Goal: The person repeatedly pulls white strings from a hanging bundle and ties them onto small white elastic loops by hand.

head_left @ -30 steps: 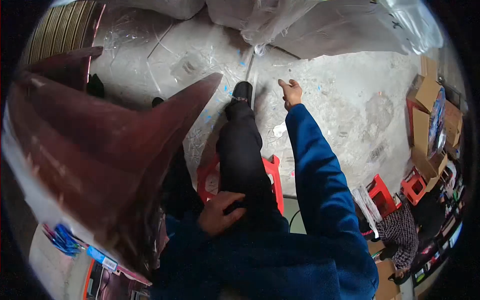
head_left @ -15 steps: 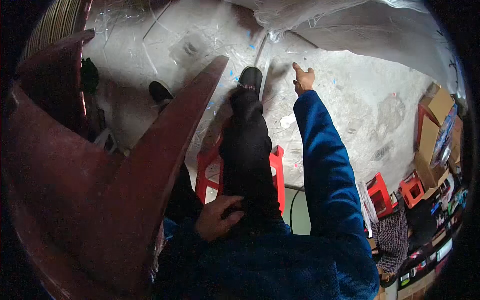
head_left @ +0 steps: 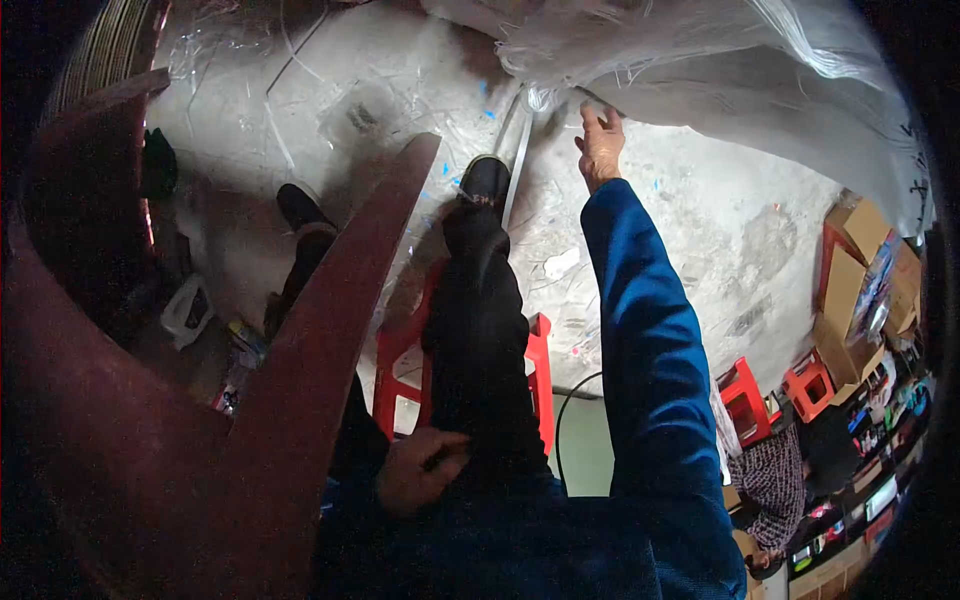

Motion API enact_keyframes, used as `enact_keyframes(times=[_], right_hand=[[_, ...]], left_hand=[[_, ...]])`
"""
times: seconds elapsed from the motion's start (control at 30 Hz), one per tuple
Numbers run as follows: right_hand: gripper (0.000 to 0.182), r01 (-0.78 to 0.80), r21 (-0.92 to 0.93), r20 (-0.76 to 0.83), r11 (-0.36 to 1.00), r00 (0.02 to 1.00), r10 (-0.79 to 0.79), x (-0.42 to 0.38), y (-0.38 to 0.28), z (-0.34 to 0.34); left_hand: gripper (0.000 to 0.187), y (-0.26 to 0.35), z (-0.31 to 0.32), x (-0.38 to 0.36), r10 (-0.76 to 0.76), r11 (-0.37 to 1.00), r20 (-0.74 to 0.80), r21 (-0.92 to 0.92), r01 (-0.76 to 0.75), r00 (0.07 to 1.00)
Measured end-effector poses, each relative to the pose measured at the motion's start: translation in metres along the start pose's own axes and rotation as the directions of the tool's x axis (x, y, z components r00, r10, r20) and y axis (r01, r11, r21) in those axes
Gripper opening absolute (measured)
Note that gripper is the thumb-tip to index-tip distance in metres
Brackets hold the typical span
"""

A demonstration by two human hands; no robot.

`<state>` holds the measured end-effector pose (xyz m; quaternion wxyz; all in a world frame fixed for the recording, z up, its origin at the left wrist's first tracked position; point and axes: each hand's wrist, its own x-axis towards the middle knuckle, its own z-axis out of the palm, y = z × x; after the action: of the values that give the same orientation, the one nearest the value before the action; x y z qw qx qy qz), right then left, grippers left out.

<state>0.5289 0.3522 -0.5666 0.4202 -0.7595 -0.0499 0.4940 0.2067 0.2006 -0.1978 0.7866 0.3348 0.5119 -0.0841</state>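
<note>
My right hand reaches forward over the floor at the end of a blue sleeve. Its fingers are spread and hold nothing, and the fingertips are just below the hanging edge of a whitish translucent plastic sheet. Loose strands gather in a bunch to the left of the fingertips. In shadow, my left hand rests on my lap near the dark trousers, empty, its fingers bent loosely with a gap between thumb and forefinger.
A large dark red panel with a pointed arm fills the left side. Red stools stand under me and at the right. Cardboard boxes and a person in a patterned top are at far right. Blue scraps litter the concrete floor.
My right hand has moved forward to the sheet's edge, its fingers turning upward and spreading. My left hand has stayed on my lap, its fingers a little more bent. The view has shifted slightly.
</note>
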Motion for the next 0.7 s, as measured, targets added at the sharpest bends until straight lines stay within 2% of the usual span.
enact_keyframes(times=[0.17,0.3,0.5,0.63,0.7], right_hand=[[0.068,0.112,-0.032,-0.115,0.993,0.987,-0.115,0.022,0.001,0.010],[0.049,-0.033,-0.045,-0.100,0.998,0.995,0.029,0.038,-0.004,0.010],[0.028,0.018,0.070,-0.161,0.997,0.987,-0.007,0.028,-0.019,0.020],[0.018,0.041,0.176,-0.115,0.983,0.993,-0.020,0.032,-0.032,0.018],[0.017,0.045,0.176,-0.119,0.983,0.993,-0.024,0.032,-0.036,0.017]], left_hand=[[0.028,-0.006,0.002,-0.002,0.002,1.000,-0.062,0.032,0.000,0.998],[0.027,-0.010,0.003,-0.003,0.023,0.999,-0.091,0.051,-0.019,0.996],[0.024,-0.018,0.002,0.000,0.057,0.993,-0.117,0.106,-0.044,0.991],[0.022,-0.010,0.001,-0.001,-0.064,0.998,-0.126,0.018,0.067,0.990],[0.022,-0.007,0.000,0.000,-0.072,0.997,-0.125,0.018,0.075,0.990]])
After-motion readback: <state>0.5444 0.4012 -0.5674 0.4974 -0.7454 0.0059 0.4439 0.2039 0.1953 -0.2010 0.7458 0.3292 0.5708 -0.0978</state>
